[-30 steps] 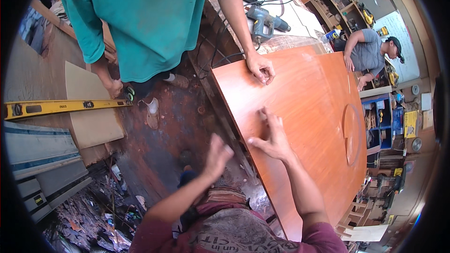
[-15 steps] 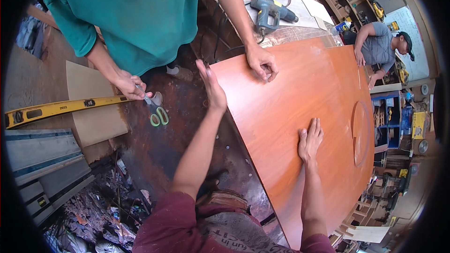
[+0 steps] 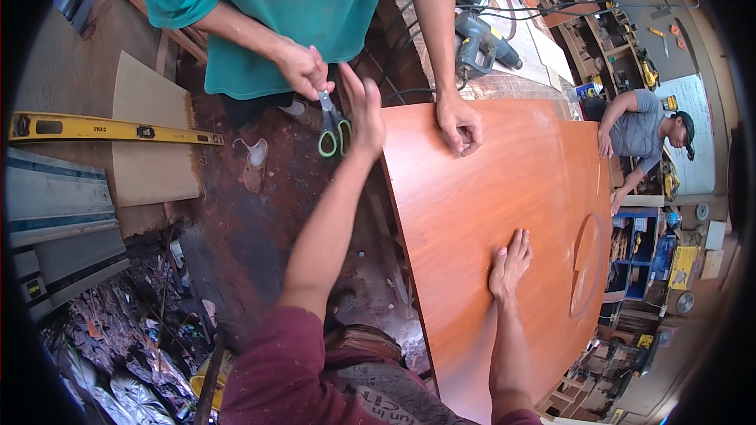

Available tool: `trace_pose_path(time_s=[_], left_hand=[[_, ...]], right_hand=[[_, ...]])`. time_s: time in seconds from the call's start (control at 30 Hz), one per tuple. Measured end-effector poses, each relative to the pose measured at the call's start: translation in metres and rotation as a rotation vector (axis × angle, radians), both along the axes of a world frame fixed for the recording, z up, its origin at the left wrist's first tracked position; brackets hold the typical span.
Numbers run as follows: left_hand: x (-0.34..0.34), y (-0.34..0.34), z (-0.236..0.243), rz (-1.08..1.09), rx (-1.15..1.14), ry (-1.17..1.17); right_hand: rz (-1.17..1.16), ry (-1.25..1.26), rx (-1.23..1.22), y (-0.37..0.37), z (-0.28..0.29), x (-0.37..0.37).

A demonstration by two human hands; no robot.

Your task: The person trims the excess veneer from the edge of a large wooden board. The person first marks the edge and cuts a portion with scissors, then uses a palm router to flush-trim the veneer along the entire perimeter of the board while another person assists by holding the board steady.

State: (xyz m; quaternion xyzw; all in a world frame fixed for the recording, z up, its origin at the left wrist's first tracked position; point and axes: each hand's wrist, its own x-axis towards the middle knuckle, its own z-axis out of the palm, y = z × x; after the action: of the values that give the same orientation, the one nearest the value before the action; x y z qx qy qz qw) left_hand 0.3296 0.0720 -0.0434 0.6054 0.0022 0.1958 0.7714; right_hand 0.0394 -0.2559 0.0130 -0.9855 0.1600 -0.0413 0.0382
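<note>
Left hand point(image 3: 365, 122): open, fingers pointing far, at far left corner of broad, flat, reddish-brown wooden panel point(image 3: 465, 205); contact with edge unclear. Right hand point(image 3: 510, 270): well apart from left, open, laid on panel, right of its long near-to-far edge. Just left of left hand, much farther from right: grey metal green-looped scissors point(image 3: 331, 118), loops slanting near, blade end in teal-shirted co-worker's hand point(image 3: 305, 71).

yellow level point(image 3: 118, 130), heat gun point(image 3: 472, 33)
</note>
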Motion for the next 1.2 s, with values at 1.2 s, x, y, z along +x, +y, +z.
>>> trace_pose_path(time_s=[1.2], left_hand=[[-0.074,-0.019,-0.007,-0.039,0.27,-0.36]], right_hand=[[-0.015,-0.048,-0.008,0.001,0.004,-0.004]])
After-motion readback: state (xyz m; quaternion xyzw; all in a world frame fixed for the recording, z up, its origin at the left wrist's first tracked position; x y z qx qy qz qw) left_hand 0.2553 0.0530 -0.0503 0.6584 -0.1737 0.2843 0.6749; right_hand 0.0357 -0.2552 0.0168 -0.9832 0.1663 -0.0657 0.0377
